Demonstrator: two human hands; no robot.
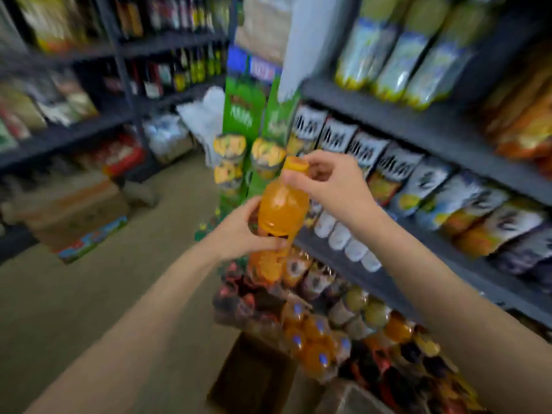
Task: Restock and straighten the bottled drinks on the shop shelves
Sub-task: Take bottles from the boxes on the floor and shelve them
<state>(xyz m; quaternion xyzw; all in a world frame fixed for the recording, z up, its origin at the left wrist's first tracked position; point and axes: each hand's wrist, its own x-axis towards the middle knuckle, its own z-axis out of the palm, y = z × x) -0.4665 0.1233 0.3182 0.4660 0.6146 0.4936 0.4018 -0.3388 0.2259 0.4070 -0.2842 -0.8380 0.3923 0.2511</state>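
While my left hand [254,231] wraps the orange drink bottle [280,210] at its middle and my right hand [325,180] pinches its cap [295,166], I judge it mid-restock, next needing an upright slot among the bottles below [316,333].

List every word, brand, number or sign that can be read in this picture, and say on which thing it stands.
No text can be read for certain; the picture is blurred by motion.
Orange bottle held by left hand and right hand: no readable label.
Green display stand: white lettering, too blurred to read.
Red and blue sign above it: letters smeared.
Black-and-white cartons on the shelf: large marks, unreadable.
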